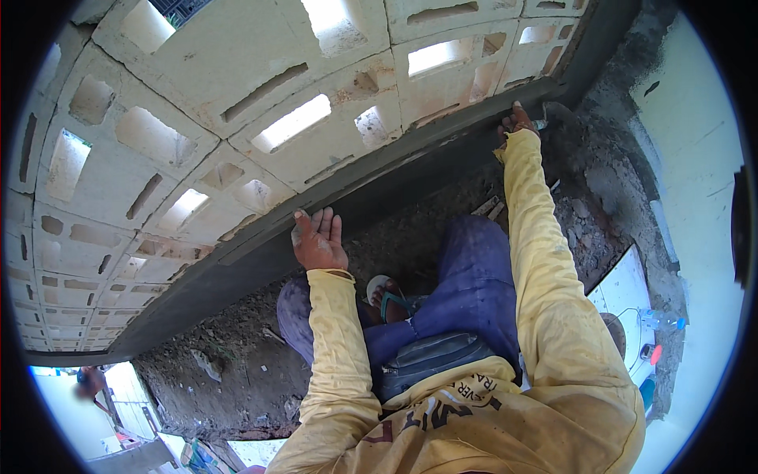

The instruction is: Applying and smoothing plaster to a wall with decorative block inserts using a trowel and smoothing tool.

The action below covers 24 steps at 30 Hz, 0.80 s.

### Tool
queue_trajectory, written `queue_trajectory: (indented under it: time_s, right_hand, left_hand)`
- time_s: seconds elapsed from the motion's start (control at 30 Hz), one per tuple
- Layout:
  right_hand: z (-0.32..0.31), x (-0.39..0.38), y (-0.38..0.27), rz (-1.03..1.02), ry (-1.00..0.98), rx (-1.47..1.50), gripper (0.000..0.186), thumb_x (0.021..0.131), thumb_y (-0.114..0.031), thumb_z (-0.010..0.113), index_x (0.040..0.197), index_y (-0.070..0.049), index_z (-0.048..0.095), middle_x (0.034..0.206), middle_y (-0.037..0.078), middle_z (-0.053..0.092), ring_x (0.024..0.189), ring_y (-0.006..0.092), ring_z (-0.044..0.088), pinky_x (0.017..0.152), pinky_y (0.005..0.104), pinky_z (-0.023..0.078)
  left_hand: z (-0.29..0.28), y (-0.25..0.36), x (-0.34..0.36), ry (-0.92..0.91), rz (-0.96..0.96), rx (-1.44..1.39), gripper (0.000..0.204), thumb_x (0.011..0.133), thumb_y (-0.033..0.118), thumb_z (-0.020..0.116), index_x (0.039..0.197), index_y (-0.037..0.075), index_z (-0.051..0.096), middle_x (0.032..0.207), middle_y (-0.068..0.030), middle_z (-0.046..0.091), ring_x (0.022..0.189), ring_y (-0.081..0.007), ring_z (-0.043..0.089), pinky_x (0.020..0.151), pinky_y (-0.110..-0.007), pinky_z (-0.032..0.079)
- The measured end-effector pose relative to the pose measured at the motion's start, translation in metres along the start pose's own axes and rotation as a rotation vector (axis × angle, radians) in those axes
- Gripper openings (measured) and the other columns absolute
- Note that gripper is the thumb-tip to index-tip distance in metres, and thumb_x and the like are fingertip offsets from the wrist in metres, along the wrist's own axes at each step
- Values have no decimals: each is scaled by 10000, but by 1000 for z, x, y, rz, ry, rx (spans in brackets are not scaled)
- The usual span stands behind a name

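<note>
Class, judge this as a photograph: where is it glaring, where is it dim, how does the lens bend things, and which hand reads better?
Head view: openings in the block wall glare white; head view: the soil is dim; head view: block rows curve near the rim; head view: the left hand reads clearly, the right hand less so.

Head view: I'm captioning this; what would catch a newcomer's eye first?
A pale pierced block wall sweeps across the top and left, bright light in several openings. Two yellow sleeves stretch up below it, the left hand near the grey ledge mid-picture, the right hand by its right end.
</note>
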State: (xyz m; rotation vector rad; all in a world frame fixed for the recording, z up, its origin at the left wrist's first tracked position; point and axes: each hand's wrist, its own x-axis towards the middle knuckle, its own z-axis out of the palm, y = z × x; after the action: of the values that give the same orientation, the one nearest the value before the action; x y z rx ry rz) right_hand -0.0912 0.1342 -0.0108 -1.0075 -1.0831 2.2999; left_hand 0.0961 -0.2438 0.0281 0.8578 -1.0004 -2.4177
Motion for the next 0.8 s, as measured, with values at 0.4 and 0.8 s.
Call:
queue_trajectory:
  time_s: [0.4, 0.8]
  right_hand:
    - [3, -17, 11, -36, 13, -71, 352, 707, -234, 796, 897, 7, 621, 855, 103, 617, 680, 211, 594, 465, 343, 493]
    - [5, -67, 54, 50, 72, -17, 327, 696, -175, 802, 803, -4, 545, 652, 105, 587, 476, 200, 530, 449, 337, 467]
  left_hand:
    - [-19, 9, 11, -28, -5, -15, 518, 836, 400, 669, 1176, 70, 460, 1000, -112, 609, 916, -232, 623, 822, -360, 520]
    - [-57, 19, 29, 110, 12, -13, 662, 869, 427, 612, 1359, 71, 344, 1297, -232, 447, 1059, -273, 554, 895, -385, 481]
